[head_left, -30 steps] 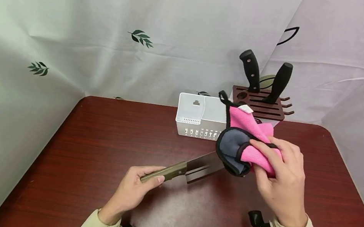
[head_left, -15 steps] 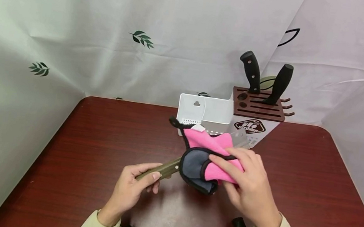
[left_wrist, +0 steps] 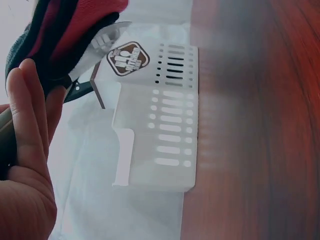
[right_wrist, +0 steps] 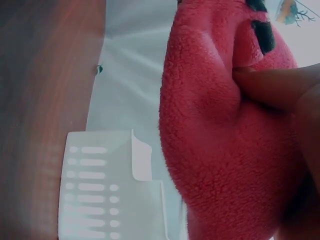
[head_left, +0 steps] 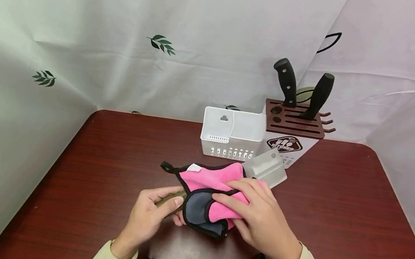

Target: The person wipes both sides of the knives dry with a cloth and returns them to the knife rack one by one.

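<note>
My left hand [head_left: 149, 213] grips the olive-brown handle [head_left: 171, 197] of a cleaver, thumb on top. Its broad shiny blade [head_left: 271, 173], with a small hole near the far corner, points up and right and shows past a folded cloth. My right hand [head_left: 265, 215] holds this pink and grey cloth [head_left: 206, 180], edged in black with a hanging loop, over the blade near the handle. Most of the blade is hidden under the cloth. In the right wrist view the fluffy pink side [right_wrist: 210, 115] fills the middle, with a finger pressed into it.
Behind the hands stands a white perforated holder [head_left: 228, 150] joined to a knife block with a brown slotted top [head_left: 295, 127]. Two black-handled knives [head_left: 286, 83] stand in its slots, and hooks stick out at its right. Pale curtains surround the dark red table [head_left: 116, 152].
My right hand has slid the cloth down and left along the blade towards the handle, uncovering the far end of the blade. My left hand has stayed nearly in place.
</note>
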